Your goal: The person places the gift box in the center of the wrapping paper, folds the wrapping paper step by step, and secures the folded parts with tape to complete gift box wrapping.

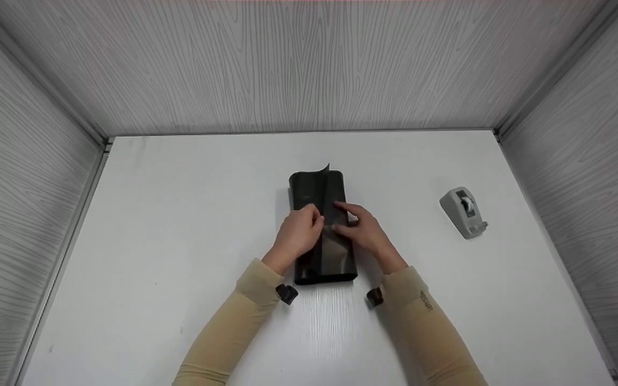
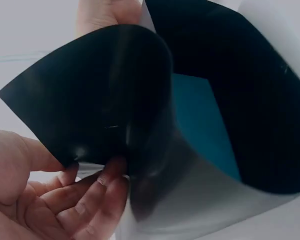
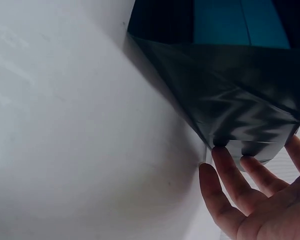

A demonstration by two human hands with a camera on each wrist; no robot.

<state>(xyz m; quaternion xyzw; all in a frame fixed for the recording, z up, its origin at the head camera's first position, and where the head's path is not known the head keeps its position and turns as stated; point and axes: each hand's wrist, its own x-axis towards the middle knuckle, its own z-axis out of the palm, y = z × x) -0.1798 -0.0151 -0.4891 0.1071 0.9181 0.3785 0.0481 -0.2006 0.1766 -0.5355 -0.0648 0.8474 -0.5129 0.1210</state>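
Note:
A glossy black sheet [image 1: 336, 254] is wrapped around a teal object [image 2: 202, 122] in the middle of the table. The object's kind cannot be made out; the wrap's near end gapes. One edge of the sheet stands up as a flap [image 2: 80, 90]. My left hand [image 1: 299, 231] pinches that flap between thumb and fingers; a small clear strip, perhaps tape, shows by the fingertips. Across from it, my right hand [image 1: 365, 233] rests on the wrap's right side, thumb and forefinger on top. Seen from the right wrist, its fingers [image 3: 232, 180] are spread against the sheet's side.
A grey tape dispenser [image 1: 456, 209] with a roll in it stands on the right part of the white table [image 1: 191, 214]. Grey wood-grain panels [image 1: 309, 69] close off the back and both sides. Small black cameras [image 1: 287, 294] sit at the wrists.

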